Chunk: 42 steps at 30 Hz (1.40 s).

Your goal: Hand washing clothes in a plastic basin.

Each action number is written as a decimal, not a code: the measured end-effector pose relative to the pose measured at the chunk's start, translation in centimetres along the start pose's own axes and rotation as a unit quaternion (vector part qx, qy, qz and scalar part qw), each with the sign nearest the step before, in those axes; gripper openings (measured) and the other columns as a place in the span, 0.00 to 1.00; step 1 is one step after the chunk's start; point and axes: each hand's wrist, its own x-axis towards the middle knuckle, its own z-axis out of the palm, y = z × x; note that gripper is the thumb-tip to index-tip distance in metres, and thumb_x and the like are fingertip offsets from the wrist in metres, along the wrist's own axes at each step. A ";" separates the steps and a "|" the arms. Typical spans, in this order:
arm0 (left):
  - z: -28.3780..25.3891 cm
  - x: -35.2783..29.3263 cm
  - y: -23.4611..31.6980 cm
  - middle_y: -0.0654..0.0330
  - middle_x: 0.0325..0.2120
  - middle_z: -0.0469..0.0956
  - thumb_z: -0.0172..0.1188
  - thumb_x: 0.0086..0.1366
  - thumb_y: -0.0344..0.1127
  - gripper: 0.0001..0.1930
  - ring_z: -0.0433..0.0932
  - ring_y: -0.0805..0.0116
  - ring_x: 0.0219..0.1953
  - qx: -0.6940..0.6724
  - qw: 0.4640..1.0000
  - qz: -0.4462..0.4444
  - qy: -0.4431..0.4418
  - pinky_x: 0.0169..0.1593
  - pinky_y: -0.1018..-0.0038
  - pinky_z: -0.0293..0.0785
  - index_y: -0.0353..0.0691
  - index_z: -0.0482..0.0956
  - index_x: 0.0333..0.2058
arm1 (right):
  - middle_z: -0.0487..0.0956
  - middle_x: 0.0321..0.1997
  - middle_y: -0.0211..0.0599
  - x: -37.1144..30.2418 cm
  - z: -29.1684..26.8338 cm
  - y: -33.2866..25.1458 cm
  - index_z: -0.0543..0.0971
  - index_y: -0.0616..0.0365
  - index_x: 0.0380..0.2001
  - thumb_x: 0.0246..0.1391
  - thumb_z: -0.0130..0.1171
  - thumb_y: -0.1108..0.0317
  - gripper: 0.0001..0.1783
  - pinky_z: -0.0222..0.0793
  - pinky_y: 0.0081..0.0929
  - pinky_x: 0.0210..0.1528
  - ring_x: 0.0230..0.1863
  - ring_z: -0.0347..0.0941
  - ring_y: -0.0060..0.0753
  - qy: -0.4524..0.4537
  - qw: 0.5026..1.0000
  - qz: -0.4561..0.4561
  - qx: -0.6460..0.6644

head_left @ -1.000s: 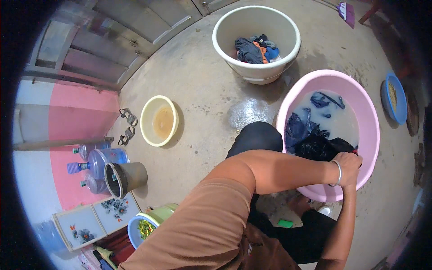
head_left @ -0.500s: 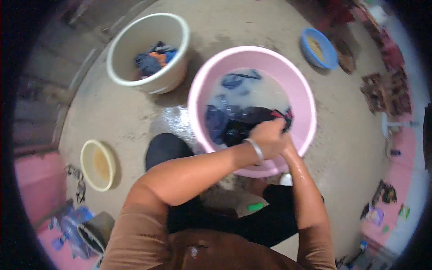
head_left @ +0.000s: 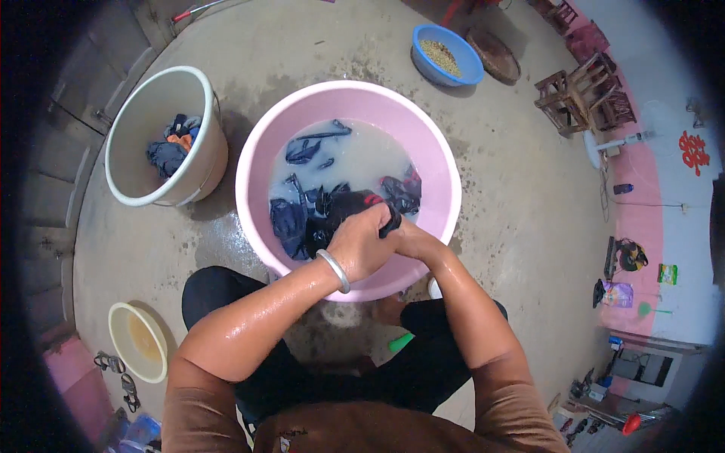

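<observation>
My left hand [head_left: 358, 243], with a silver bangle at its wrist, is closed on a wet black garment with a red patch [head_left: 346, 205]. My right hand [head_left: 408, 239] meets it on the right, closed on the same cloth, though its fingers are partly hidden. Both hands are above the near part of a large pink basin [head_left: 442, 181]. Cloudy water [head_left: 370, 151] fills its bottom. Dark wet clothes [head_left: 287, 224] lie in that water at the left, and another dark piece with red [head_left: 402, 192] is at the right.
A tall cream bucket [head_left: 204, 90] holding blue and orange clothes [head_left: 170, 153] stands far left. A small cream basin [head_left: 121, 311] with brownish liquid is near left. A blue basin [head_left: 476, 68] of grain-like bits sits far right, before wooden stools [head_left: 563, 102] and a white fan [head_left: 593, 149].
The view has swung, so everything sits further left in it. My hands stay together on the black garment. Dark cloth with red shows apart from it at the right of the water.
</observation>
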 end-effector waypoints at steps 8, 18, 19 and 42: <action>-0.2 -0.6 0.0 0.52 0.16 0.67 0.62 0.50 0.35 0.14 0.68 0.55 0.20 0.042 0.998 0.035 -0.007 0.27 0.67 0.65 0.37 0.65 0.23 | 0.73 0.39 0.29 0.0 0.8 -3.0 0.69 0.60 0.42 0.42 0.59 0.73 0.20 0.64 0.22 0.49 0.44 0.66 0.19 0.015 1.000 0.005 -0.014; -0.7 0.6 -0.5 0.70 0.15 0.62 0.61 0.48 0.28 0.11 0.58 0.80 0.19 -0.188 0.977 0.005 -0.101 0.23 0.80 0.56 0.41 0.64 0.19 | 0.75 0.35 0.44 0.5 -1.0 0.0 0.70 0.60 0.40 0.43 0.59 0.69 0.18 0.67 0.29 0.44 0.39 0.72 0.32 0.038 0.983 0.012 -0.181; -0.7 0.7 -1.1 0.75 0.16 0.60 0.59 0.49 0.24 0.10 0.55 0.86 0.21 -0.209 0.974 0.010 -0.092 0.23 0.82 0.53 0.41 0.65 0.19 | 0.75 0.32 0.49 0.5 -0.8 0.5 0.71 0.62 0.36 0.45 0.57 0.69 0.14 0.67 0.33 0.42 0.37 0.73 0.39 0.061 0.978 -0.007 -0.199; -2.5 2.3 -3.8 0.70 0.21 0.69 0.56 0.51 0.30 0.04 0.67 0.78 0.25 -0.193 0.963 -0.181 -0.057 0.31 0.80 0.65 0.42 0.69 0.21 | 0.79 0.34 0.36 -1.8 -2.7 -3.3 0.76 0.61 0.39 0.47 0.64 0.52 0.24 0.70 0.29 0.40 0.33 0.75 0.32 0.171 0.946 0.051 -0.272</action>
